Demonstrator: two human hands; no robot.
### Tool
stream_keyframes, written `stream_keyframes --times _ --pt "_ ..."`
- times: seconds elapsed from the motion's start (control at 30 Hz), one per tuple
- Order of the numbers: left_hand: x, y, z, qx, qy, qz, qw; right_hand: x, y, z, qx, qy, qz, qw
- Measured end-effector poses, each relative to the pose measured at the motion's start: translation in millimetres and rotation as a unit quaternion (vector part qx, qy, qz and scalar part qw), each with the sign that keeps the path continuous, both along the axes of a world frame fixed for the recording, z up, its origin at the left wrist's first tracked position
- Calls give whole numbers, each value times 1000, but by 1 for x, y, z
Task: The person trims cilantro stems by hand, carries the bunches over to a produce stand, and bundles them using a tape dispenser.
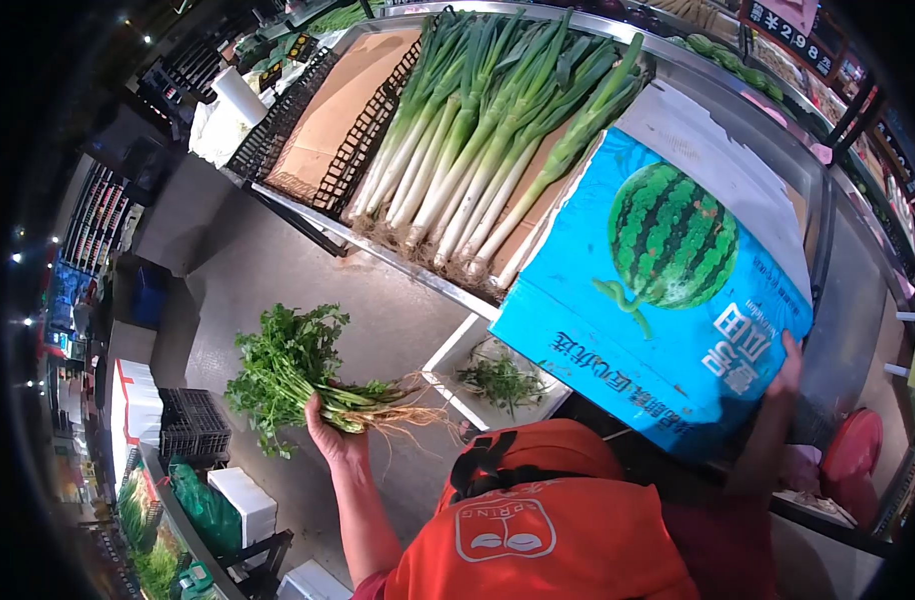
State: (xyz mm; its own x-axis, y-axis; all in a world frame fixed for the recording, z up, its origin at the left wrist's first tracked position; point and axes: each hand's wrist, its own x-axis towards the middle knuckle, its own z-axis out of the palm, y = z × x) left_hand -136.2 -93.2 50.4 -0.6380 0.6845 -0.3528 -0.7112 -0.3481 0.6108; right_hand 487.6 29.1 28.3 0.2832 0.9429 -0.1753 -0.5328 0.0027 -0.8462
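Observation:
My left hand [330, 432] is closed around a bunch of coriander [296, 375], holding it out over the floor. Its green leaves point left, and thin brownish roots trail to the right. On the right, my right hand [786, 370] grips the edge of a blue cardboard sheet [588, 330] printed with a watermelon and white and dark lettering. The sheet lies tilted over the right part of the display counter. Beside it, several leeks [478, 150] lie side by side, white root ends towards me.
A white foam box [460, 345] with loose greens [503, 382] stands below the counter. A black crate [318, 125] with brown cardboard sits left of the leeks. Further left are a dark crate [193, 425], a green bag [206, 505] and a white box [246, 508]. Price signs [793, 38] hang upper right.

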Motion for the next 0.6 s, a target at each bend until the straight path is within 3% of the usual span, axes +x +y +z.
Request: stream_keyframes --times 0.03,0.13,0.2,0.33,0.47,0.6 --pt "-5 1 -3 -2 7 5 1000 -3 -3 -14 65 33 112 991" --pt "-11 2 -1 -5 11 4 1000 -25 -13 -66 17 -291 -39 956" --pt "-10 2 2 -9 22 2 1000 -46 -22 -66 37 -190 -21 981" --pt "-23 4 -1 -12 10 -7 1000 -80 -33 -25 70 -104 -21 992" --pt "-15 2 -8 -4 -1 -12 1000 -63 -27 -47 51 -195 -39 979" --pt "-14 1 -6 -14 7 -9 1000 -83 -23 -29 123 -173 -59 975"
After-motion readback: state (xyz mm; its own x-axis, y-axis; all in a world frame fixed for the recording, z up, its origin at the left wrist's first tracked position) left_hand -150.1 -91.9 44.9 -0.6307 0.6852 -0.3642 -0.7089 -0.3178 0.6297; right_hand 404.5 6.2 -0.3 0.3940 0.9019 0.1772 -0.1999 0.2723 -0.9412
